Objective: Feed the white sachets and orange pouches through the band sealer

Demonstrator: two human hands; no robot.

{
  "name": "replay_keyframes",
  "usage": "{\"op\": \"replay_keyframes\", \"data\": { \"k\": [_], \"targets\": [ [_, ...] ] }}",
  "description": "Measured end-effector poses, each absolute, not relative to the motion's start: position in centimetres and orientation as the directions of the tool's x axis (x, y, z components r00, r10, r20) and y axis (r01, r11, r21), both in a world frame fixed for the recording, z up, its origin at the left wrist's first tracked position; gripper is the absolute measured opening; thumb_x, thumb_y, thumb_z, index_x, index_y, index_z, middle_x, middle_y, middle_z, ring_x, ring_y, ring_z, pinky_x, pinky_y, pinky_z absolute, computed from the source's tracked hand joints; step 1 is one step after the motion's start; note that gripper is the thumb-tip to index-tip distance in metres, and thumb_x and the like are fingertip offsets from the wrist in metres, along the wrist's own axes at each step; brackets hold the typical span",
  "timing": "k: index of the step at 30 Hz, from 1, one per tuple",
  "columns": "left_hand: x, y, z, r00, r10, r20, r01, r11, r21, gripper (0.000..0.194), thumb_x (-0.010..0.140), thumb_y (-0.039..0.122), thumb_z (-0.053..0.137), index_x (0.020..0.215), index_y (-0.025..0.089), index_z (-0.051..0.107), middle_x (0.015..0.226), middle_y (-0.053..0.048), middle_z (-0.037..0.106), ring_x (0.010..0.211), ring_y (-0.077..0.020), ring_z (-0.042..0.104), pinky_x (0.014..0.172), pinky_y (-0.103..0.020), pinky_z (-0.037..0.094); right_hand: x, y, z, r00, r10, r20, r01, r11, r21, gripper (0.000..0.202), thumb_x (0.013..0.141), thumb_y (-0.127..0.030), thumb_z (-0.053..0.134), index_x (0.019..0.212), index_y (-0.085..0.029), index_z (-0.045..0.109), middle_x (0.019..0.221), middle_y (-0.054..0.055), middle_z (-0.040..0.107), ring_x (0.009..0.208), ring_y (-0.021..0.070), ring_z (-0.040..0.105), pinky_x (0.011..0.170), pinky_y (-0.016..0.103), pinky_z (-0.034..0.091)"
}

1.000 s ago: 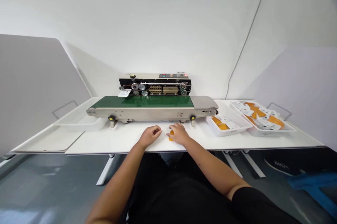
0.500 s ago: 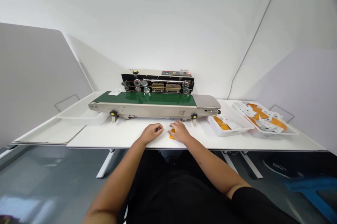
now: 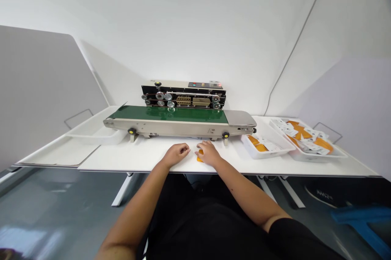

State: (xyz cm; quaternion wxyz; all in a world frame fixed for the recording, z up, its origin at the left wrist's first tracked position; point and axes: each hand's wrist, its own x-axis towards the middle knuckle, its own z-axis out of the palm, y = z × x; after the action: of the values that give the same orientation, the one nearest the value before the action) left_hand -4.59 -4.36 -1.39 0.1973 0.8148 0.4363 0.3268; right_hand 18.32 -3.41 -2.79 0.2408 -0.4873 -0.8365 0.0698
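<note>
My left hand (image 3: 176, 155) rests on the white table with its fingers curled in, and nothing shows in them. Just to its right, my right hand (image 3: 210, 154) is closed over a small orange packet (image 3: 200, 158); most of the packet is hidden under the palm and fingers. Behind both hands stands a band sealer (image 3: 183, 96) with a green conveyor belt (image 3: 189, 115). At the belt's left end a thin packet (image 3: 124, 105) tilts over the edge, seen almost edge-on.
A small white tray (image 3: 269, 155) with orange and white packets stands right of my hands. Beyond it is a larger tray (image 3: 339, 155) heaped with similar packets. A translucent white tray (image 3: 106, 138) sits under the belt's left end. A grey panel (image 3: 45, 89) bounds the left.
The white packet that lay flat on the belt's left end has moved left and tipped up at the edge. My hands have stayed in place.
</note>
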Motion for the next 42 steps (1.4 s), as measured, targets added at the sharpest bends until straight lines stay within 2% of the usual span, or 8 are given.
{"op": "replay_keyframes", "data": {
  "k": [11, 15, 22, 28, 33, 38, 42],
  "targets": [
    [-4.59, -4.39, -1.19, 0.411, 0.842, 0.349, 0.578, -0.536, 0.615, 0.020, 0.092, 0.035, 0.056, 0.085, 0.020, 0.067, 0.073, 0.000, 0.066, 0.065, -0.0155, 0.056, 0.061, -0.024, 0.041, 18.38, -3.26, -2.94, -0.432, 0.825, 0.364, 0.743, 0.555, -0.374, 0.023, 0.089, -0.035, 0.069, 0.109, -0.023, 0.068, 0.107, 0.006, 0.066, 0.105, 0.0255, 0.052, 0.092, 0.035, 0.040],
    [-4.63, -4.42, -1.14, 0.415, 0.840, 0.349, 0.576, -0.540, 0.614, 0.020, 0.092, 0.035, 0.056, 0.085, 0.020, 0.067, 0.074, 0.000, 0.065, 0.066, -0.0155, 0.055, 0.062, -0.024, 0.041, 18.39, -3.20, -2.89, -0.474, 0.804, 0.359, 0.708, 0.590, -0.387, 0.018, 0.091, -0.030, 0.067, 0.106, -0.021, 0.069, 0.102, 0.006, 0.067, 0.103, 0.0242, 0.052, 0.091, 0.033, 0.040],
    [-4.64, -4.37, -1.19, 0.419, 0.839, 0.347, 0.583, -0.541, 0.606, 0.020, 0.093, 0.034, 0.056, 0.084, 0.019, 0.066, 0.073, 0.001, 0.064, 0.065, -0.0149, 0.054, 0.061, -0.023, 0.040, 18.41, -3.52, -2.54, -0.480, 0.765, 0.430, 0.673, 0.635, -0.379, 0.011, 0.089, -0.031, 0.071, 0.090, -0.021, 0.065, 0.092, 0.003, 0.060, 0.096, 0.0207, 0.050, 0.085, 0.030, 0.039],
    [-4.62, -4.33, -1.14, 0.418, 0.841, 0.343, 0.586, -0.538, 0.606, 0.020, 0.093, 0.034, 0.056, 0.085, 0.020, 0.067, 0.074, 0.000, 0.065, 0.066, -0.0155, 0.055, 0.062, -0.024, 0.040, 18.28, -3.61, -2.59, -0.540, 0.745, 0.391, 0.677, 0.661, -0.325, 0.030, 0.091, -0.039, 0.069, 0.069, -0.020, 0.061, 0.089, 0.003, 0.056, 0.094, 0.0202, 0.048, 0.082, 0.030, 0.039],
    [-4.61, -4.31, -1.19, 0.419, 0.840, 0.345, 0.585, -0.541, 0.604, 0.020, 0.093, 0.035, 0.056, 0.086, 0.020, 0.067, 0.075, 0.000, 0.067, 0.066, -0.0157, 0.056, 0.062, -0.024, 0.040, 18.22, -3.79, -2.25, -0.553, 0.732, 0.399, 0.679, 0.673, -0.294, 0.023, 0.091, -0.044, 0.070, 0.087, -0.022, 0.065, 0.095, 0.004, 0.057, 0.096, 0.0211, 0.048, 0.084, 0.031, 0.039],
    [-4.59, -4.30, -1.27, 0.416, 0.837, 0.356, 0.577, -0.545, 0.608, 0.021, 0.093, 0.035, 0.056, 0.085, 0.020, 0.067, 0.074, 0.000, 0.066, 0.066, -0.0153, 0.056, 0.062, -0.023, 0.040, 18.01, -4.01, -1.96, -0.557, 0.733, 0.389, 0.697, 0.668, -0.261, 0.031, 0.091, -0.047, 0.068, 0.076, -0.021, 0.061, 0.094, 0.004, 0.057, 0.094, 0.0211, 0.048, 0.083, 0.031, 0.037],
    [-4.62, -4.26, -1.28, 0.415, 0.840, 0.349, 0.579, -0.539, 0.612, 0.021, 0.093, 0.035, 0.056, 0.084, 0.019, 0.067, 0.072, 0.001, 0.064, 0.065, -0.0149, 0.055, 0.061, -0.023, 0.039, 17.83, -3.96, -2.18, -0.506, 0.775, 0.379, 0.738, 0.616, -0.276, 0.027, 0.090, -0.044, 0.068, 0.080, -0.021, 0.059, 0.087, 0.004, 0.058, 0.088, 0.0204, 0.050, 0.078, 0.030, 0.036]
  ]
}}
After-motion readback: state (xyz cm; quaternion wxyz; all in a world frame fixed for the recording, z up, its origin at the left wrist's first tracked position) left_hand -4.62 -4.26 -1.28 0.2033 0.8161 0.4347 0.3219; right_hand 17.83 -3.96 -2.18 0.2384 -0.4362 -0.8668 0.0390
